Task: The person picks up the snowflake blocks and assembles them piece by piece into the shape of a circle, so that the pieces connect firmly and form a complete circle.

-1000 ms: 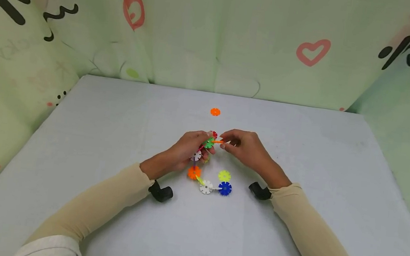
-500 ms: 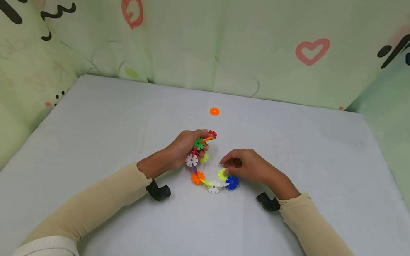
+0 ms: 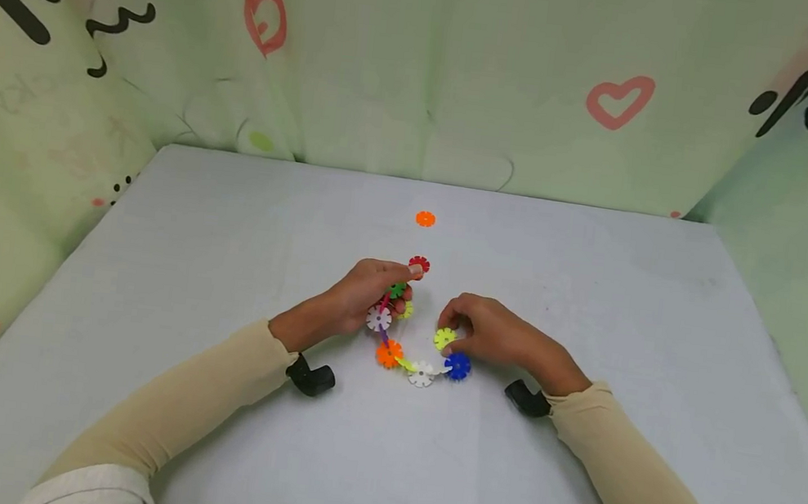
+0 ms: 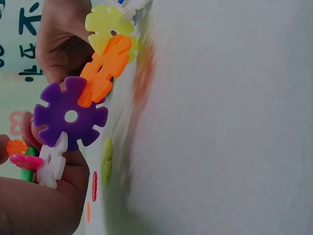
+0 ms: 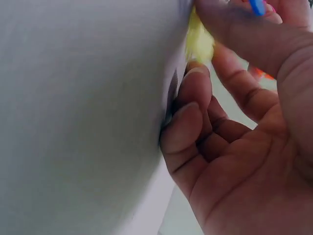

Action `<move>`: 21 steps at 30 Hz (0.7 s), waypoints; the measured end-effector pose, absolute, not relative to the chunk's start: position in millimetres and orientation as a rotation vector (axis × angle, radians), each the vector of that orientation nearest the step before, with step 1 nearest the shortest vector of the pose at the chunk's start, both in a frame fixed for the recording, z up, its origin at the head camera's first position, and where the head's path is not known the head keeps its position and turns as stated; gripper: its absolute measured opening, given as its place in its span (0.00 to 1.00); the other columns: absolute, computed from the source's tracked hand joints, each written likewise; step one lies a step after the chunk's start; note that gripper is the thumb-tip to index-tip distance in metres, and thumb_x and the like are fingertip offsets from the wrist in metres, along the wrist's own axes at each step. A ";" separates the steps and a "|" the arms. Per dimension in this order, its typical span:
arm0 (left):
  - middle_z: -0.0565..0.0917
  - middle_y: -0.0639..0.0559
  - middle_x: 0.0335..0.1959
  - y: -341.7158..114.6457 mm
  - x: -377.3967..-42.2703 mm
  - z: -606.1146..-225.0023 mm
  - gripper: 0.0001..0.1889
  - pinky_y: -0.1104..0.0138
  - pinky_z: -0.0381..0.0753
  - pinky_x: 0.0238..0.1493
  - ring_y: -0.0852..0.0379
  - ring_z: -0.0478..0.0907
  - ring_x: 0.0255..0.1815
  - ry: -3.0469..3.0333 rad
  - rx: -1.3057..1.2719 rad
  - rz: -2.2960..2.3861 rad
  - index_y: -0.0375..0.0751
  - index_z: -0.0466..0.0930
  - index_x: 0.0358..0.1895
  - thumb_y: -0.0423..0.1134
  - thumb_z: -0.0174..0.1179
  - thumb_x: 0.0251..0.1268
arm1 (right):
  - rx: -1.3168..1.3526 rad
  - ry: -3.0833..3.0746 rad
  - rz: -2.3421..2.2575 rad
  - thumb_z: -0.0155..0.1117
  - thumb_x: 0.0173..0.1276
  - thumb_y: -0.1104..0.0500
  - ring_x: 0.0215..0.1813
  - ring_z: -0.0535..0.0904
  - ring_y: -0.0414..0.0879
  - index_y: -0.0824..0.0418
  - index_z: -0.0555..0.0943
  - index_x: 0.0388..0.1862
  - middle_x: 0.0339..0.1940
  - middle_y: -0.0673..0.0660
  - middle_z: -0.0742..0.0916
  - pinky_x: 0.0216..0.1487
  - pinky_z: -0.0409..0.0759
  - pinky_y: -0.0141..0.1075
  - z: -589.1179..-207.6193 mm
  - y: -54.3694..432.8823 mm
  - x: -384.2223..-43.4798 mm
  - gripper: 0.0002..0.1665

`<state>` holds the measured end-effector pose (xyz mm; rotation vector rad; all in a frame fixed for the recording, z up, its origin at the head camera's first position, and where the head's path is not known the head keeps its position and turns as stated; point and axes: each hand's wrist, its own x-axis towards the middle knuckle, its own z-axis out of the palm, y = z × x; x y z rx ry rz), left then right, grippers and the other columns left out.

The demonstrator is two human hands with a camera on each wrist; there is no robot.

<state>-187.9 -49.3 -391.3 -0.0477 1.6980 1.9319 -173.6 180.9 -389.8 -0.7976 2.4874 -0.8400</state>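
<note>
A curved chain of notched plastic snowflake discs spans the space between both hands. My left hand (image 3: 366, 291) grips its upper end, around the green disc (image 3: 397, 290), above a pink disc and a white disc (image 3: 379, 318). The left wrist view shows the purple disc (image 4: 71, 116) slotted to an orange disc (image 4: 105, 73), then a yellow one (image 4: 100, 24). At the chain's other end sits a blue disc (image 3: 458, 366), linked to a white disc (image 3: 421, 375). My right hand (image 3: 490, 328) pinches a yellow disc (image 3: 444, 338) between thumb and finger, just above the blue one.
Loose discs lie on the white table (image 3: 289, 215): an orange one (image 3: 425, 219) farthest back, a red one (image 3: 419, 264) by the left thumb, and a yellow one (image 3: 408, 310) beside the left fingers. A printed curtain (image 3: 422, 81) rises behind the table.
My right hand has left the orange disc near the left hand, come down toward me and taken the yellow disc. The chain's blue end has shifted right.
</note>
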 end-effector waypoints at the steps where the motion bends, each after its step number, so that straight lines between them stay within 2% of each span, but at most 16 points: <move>1: 0.77 0.49 0.28 -49.3 -188.2 -391.5 0.21 0.72 0.76 0.26 0.57 0.71 0.23 1.704 -0.047 1.926 0.29 0.74 0.59 0.42 0.55 0.73 | -0.783 2.483 -0.854 0.76 0.57 0.60 0.36 0.74 0.45 0.57 0.81 0.41 0.34 0.49 0.80 0.39 0.75 0.36 -390.0 181.6 -173.8 0.14; 6: 0.77 0.49 0.29 -49.9 -189.1 -393.9 0.21 0.72 0.75 0.27 0.57 0.71 0.25 1.713 -0.028 1.901 0.30 0.75 0.58 0.44 0.55 0.74 | -0.747 2.485 -0.899 0.70 0.63 0.62 0.32 0.74 0.45 0.56 0.82 0.46 0.27 0.50 0.79 0.35 0.75 0.37 -389.6 184.3 -176.9 0.13; 12: 0.77 0.48 0.30 -50.2 -189.7 -397.2 0.22 0.72 0.75 0.28 0.57 0.72 0.25 1.709 0.013 1.884 0.30 0.73 0.59 0.45 0.53 0.75 | -0.738 2.594 -0.969 0.62 0.69 0.65 0.33 0.75 0.44 0.59 0.83 0.54 0.29 0.49 0.82 0.36 0.76 0.36 -390.6 185.4 -182.8 0.15; 21: 0.76 0.49 0.29 -48.6 -188.5 -395.4 0.21 0.71 0.75 0.29 0.57 0.71 0.25 1.701 0.056 1.860 0.27 0.74 0.57 0.43 0.54 0.75 | -0.679 2.574 -1.307 0.60 0.71 0.65 0.27 0.75 0.49 0.62 0.79 0.57 0.30 0.61 0.82 0.28 0.75 0.35 -383.3 180.0 -190.4 0.16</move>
